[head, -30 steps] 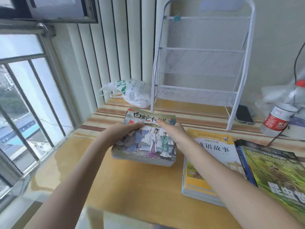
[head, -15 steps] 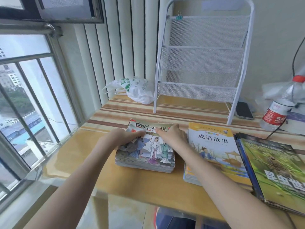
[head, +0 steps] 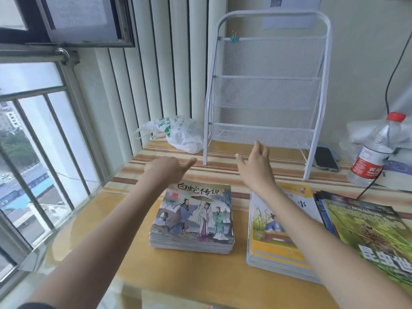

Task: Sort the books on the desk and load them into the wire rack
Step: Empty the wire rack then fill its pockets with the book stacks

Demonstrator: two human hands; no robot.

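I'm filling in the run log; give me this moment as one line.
left hand: open, empty | right hand: open, empty | wire rack: no books | three book stacks on desk

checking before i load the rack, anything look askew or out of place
Mostly tidy. The right-hand magazine stack is fanned and skewed, not squared. A phone lies half behind the wire rack's right leg.

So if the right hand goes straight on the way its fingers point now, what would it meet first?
Most likely the wire rack: the right hand is open above the desk, and its fingertips point at the rack's lowest mesh tier. Nothing shows between them, though depth is hard to judge in this single view.
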